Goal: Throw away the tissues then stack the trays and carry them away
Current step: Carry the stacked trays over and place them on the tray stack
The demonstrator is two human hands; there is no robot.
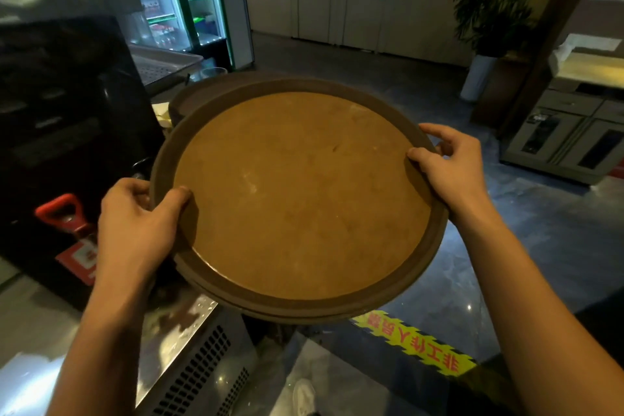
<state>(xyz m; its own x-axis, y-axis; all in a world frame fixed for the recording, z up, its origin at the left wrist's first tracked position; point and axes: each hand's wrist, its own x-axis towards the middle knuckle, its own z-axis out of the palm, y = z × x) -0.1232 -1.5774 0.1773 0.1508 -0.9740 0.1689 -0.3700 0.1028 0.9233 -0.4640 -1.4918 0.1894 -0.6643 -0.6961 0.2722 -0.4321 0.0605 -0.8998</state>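
A stack of round brown trays [300, 192] fills the middle of the head view, tilted slightly, held in the air over the floor and a counter's edge. The rim of a lower tray [189, 94] pokes out at the upper left and along the bottom. My left hand [135, 230] grips the stack's left rim, thumb on top. My right hand [449, 169] grips the right rim, thumb over the edge. No tissues are in sight.
A black machine [60, 132] with a red handle [64, 213] stands on the steel counter [175, 324] at left. Behind are a lit drinks fridge [182, 0] and a grey rack [162, 64]. A potted plant [486, 27], a cabinet [567, 142] and yellow floor tape [415, 344] lie to the right.
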